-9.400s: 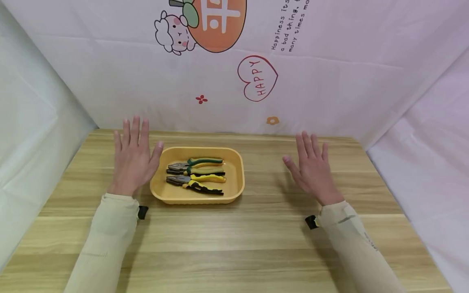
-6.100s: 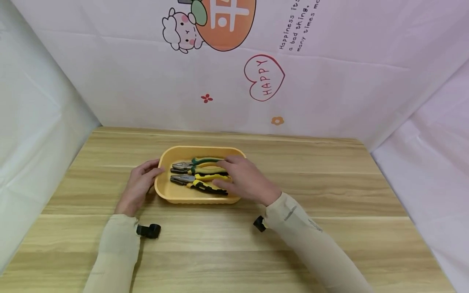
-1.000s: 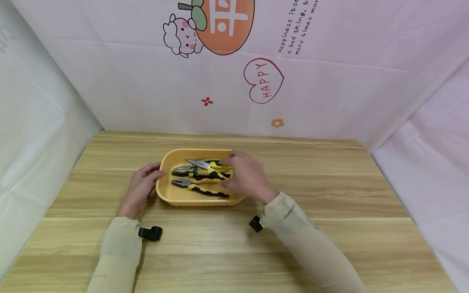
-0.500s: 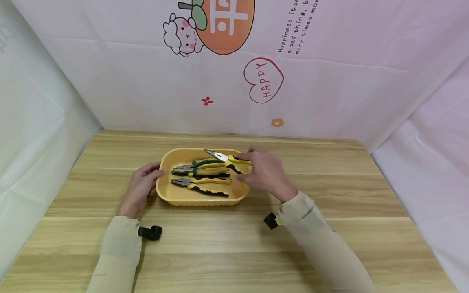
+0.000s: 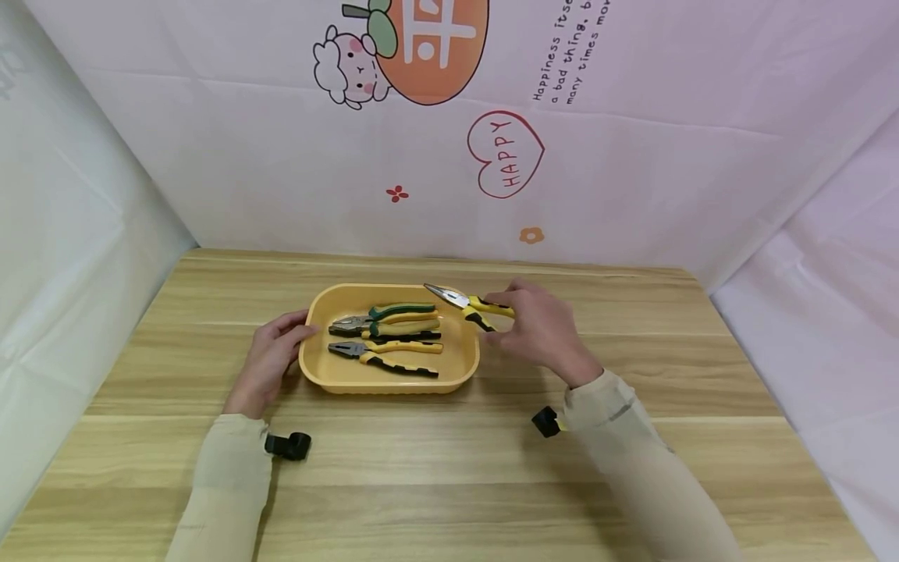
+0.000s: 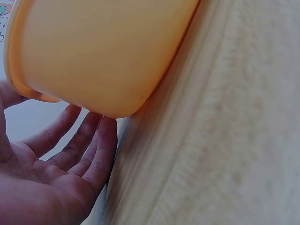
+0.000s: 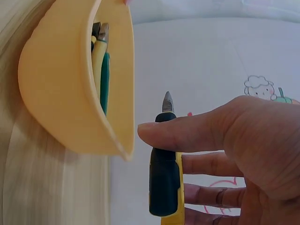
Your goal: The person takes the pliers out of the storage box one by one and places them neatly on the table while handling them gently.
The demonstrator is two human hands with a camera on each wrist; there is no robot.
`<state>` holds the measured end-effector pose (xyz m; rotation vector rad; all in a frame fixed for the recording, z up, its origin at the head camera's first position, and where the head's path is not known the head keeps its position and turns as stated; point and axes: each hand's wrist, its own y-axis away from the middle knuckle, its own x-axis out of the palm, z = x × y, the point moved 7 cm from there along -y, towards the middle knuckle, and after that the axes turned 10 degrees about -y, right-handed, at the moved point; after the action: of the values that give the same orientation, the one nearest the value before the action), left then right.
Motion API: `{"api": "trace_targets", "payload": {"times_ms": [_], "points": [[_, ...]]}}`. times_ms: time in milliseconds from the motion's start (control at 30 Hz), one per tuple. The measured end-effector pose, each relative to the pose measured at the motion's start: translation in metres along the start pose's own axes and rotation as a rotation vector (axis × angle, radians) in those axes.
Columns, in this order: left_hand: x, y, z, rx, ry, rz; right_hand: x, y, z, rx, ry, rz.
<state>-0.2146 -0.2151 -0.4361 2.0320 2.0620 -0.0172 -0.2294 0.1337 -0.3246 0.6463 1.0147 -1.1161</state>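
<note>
My right hand (image 5: 541, 328) pinches the yellow-and-black handles of needle-nose pliers (image 5: 456, 300) between thumb and fingers. Their silver tip points left, above the right end of a yellow plastic tray (image 5: 460, 375). In the right wrist view, the thumb lies across the dark grip of the pliers (image 7: 164, 183), beside the tray (image 7: 61, 79). My left hand (image 5: 270, 355) grips the tray's left end, thumb over the rim and fingers against the outer wall, as the left wrist view shows. Inside lie green-and-yellow combination pliers (image 5: 403, 316) and, nearer me, yellow-and-black pliers (image 5: 400, 359).
The tray stands on a wood-grain table (image 5: 421, 484). White printed cloth (image 5: 632, 172) hangs along the table's back edge, and more white cloth (image 5: 70, 172) rises at the sides. A small black camera (image 5: 288, 446) sits on my left wrist, another camera (image 5: 545, 421) on my right.
From flat and apart at first, my left hand has come to the tray and grips it. My right hand has lifted the needle-nose pliers from among the others and moved right with them.
</note>
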Motion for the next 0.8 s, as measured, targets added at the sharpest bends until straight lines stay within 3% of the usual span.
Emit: {"api": "trace_targets", "payload": {"times_ms": [500,800], "points": [[0.001,-0.001,0.0,0.003,0.013,0.008,-0.015,0.013,-0.037,0.056,-0.003,-0.022],[0.0,0.0,0.001,-0.009,0.012,0.001,-0.02,0.019,-0.048,0.073,-0.006,-0.039]]}}
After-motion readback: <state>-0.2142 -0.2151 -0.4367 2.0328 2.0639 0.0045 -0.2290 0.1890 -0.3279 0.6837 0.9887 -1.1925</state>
